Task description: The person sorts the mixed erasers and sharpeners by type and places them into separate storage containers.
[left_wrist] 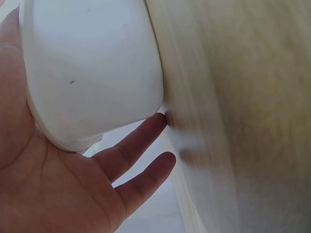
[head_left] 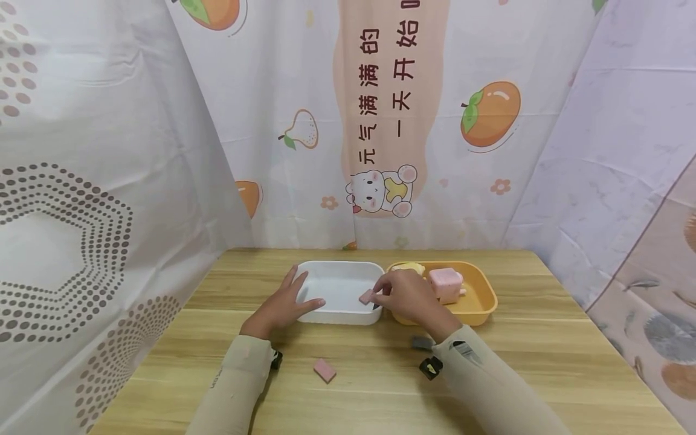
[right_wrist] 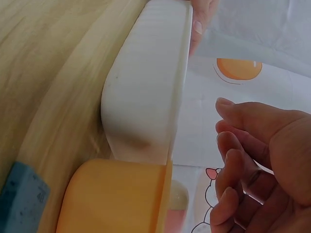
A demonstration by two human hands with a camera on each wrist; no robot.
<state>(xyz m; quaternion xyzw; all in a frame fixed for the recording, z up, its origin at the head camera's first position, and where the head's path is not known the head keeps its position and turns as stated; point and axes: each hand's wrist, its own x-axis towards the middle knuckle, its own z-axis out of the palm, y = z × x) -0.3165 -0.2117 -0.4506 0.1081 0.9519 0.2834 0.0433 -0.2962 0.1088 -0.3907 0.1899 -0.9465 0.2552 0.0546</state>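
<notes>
A white tray point(head_left: 337, 318) stands on the table, with my left hand point(head_left: 284, 307) resting at its left end. In the left wrist view that palm lies against the tray's rim, and two straight fingers point(left_wrist: 141, 141) reach down beside its wall. The thumb spreads over the opening. My right hand point(head_left: 405, 295) is above the tray's right end. In the right wrist view its loosely bent fingers point(right_wrist: 231, 145) hold nothing visible. Just beside those fingertips in the head view, a small pink block point(head_left: 367, 296) is in the tray, with something dark partly hidden near it.
An orange tray point(head_left: 486, 308) adjoins the white one on the right, holding a pink figure point(head_left: 446, 284) and a yellow item point(head_left: 411, 267). Another pink block point(head_left: 325, 370) lies in front on the wooden table. A grey block point(head_left: 421, 343) lies near the right wrist.
</notes>
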